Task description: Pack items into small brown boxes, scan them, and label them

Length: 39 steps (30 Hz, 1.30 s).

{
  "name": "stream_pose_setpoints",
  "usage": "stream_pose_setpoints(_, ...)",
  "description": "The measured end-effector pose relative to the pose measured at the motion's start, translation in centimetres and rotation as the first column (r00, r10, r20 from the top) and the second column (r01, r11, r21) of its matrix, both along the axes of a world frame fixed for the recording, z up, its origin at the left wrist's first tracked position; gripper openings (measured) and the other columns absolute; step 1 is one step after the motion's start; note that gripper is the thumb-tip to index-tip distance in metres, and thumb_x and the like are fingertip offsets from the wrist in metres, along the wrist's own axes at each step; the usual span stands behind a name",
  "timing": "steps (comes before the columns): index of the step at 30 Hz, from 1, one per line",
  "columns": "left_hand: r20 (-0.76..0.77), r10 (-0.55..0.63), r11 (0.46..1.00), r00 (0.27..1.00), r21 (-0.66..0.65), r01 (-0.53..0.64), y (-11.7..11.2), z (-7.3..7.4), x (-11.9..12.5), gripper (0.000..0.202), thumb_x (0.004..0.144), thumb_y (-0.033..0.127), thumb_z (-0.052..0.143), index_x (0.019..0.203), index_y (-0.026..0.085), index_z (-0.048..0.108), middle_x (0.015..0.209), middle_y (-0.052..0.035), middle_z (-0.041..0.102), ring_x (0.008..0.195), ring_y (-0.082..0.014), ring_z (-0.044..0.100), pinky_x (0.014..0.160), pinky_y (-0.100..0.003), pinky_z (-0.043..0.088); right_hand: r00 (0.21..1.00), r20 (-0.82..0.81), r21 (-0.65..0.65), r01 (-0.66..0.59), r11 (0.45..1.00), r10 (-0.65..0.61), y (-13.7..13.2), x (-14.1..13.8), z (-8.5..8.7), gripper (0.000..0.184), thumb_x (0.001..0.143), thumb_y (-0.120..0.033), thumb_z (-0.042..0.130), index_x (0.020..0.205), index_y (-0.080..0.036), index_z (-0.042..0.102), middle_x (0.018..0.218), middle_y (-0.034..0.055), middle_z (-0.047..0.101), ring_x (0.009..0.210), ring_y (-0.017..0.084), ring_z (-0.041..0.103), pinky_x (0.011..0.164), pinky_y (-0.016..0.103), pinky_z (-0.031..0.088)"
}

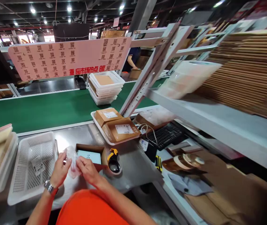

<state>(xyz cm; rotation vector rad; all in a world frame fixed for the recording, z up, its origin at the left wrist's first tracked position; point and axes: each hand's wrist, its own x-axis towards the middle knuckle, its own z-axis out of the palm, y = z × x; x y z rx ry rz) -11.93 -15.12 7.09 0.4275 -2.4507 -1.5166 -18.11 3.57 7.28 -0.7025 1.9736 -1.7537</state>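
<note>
Between my two hands is a crumpled clear plastic bag point(73, 162), held over the metal table. My left hand point(62, 170), with a watch on the wrist, pinches its left side. The fingers of my right hand point(88, 168) are closed on its right side. Just behind my right hand stands an open cardboard box point(104, 154) with a light blue packet point(90, 156) in it. A tape dispenser point(113, 162) with a yellow and black handle lies to the right of that box. A white perforated basket point(15, 184) with a labelled clear packet point(38, 165) inside sits left of my left hand.
A tray of labelled cardboard boxes point(121, 129) stands behind the table's middle. A green conveyor belt point(53, 109) carries stacked white baskets point(106, 90). At right are a keyboard point(165, 136), a bottle point(182, 162) and a shelf point(218, 122) of flat cardboard point(248, 75). A person's arm point(131, 62) shows beyond.
</note>
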Motion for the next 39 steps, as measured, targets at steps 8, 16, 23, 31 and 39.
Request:
stream_pose_setpoints(8, -0.204, -0.1, 0.991, 0.974, 0.064, 0.115, 4.0, 5.6, -3.7, 0.046, 0.105, 0.055, 0.067, 0.125, 0.018, 0.086, 0.101, -0.0077, 0.077, 0.092, -0.0214, 0.073, 0.084, -0.033, 0.059, 0.988, 0.134, -0.124, 0.092, 0.988, -0.075, 4.1, -3.5, 1.4, 0.087, 0.072, -0.078, 0.098, 0.132, -0.023, 0.068, 0.125, 0.0092, 0.079, 0.106, 0.026, 0.074, 0.092, 0.038, 0.061)
stream_pose_setpoints(16, -0.41, -0.31, 0.947, 0.858, -0.047, 0.319, 7.3, 3.2, -6.0, 0.028, 0.107, 0.038, 0.068, 0.121, 0.022, 0.087, 0.122, -0.0138, 0.081, 0.114, -0.0258, 0.078, 0.104, -0.042, 0.065, 0.936, -0.29, 0.024, 0.216, 0.976, -0.2, 9.0, -8.3, -1.2, 0.036, 0.095, -0.035, 0.079, 0.129, -0.024, 0.08, 0.121, 0.0075, 0.083, 0.111, 0.028, 0.075, 0.104, 0.043, 0.062)
stream_pose_setpoints(23, 0.423, -0.458, 0.641, 0.782, -0.452, 0.62, 7.9, -4.4, -7.5, 0.075, 0.08, 0.018, 0.091, 0.152, 0.013, 0.073, 0.147, -0.0264, 0.076, 0.135, -0.0423, 0.076, 0.115, -0.054, 0.065, 0.791, -0.609, 0.388, 0.237, 0.891, 0.055, 10.9, -11.6, -5.9, 0.052, 0.089, -0.005, 0.063, 0.131, -0.025, 0.086, 0.137, 0.0121, 0.079, 0.126, 0.028, 0.071, 0.107, 0.041, 0.058)
stream_pose_setpoints(31, 0.591, -0.368, 0.52, 0.717, -0.508, 0.686, 9.6, -5.3, -7.3, 0.045, 0.104, 0.001, 0.045, 0.121, 0.005, 0.086, 0.12, -0.0292, 0.084, 0.122, -0.0409, 0.083, 0.104, -0.052, 0.067, 0.762, -0.54, 0.763, 0.266, 0.588, 0.356, 6.9, -10.6, -7.6, 0.029, 0.108, -0.017, 0.061, 0.117, -0.019, 0.089, 0.123, 0.0178, 0.082, 0.115, 0.031, 0.071, 0.098, 0.037, 0.055)
stream_pose_setpoints(39, 0.609, -0.412, 0.474, 0.678, -0.491, 0.73, 9.3, -5.6, -7.0, 0.052, 0.106, 0.004, 0.041, 0.135, 0.008, 0.083, 0.137, -0.0293, 0.081, 0.136, -0.039, 0.076, 0.108, -0.05, 0.065, 0.845, -0.321, 0.833, 0.036, 0.553, 0.428, 5.2, -10.3, -6.8, 0.056, 0.121, -0.04, 0.036, 0.13, -0.011, 0.083, 0.123, 0.0246, 0.086, 0.115, 0.034, 0.081, 0.102, 0.039, 0.057)
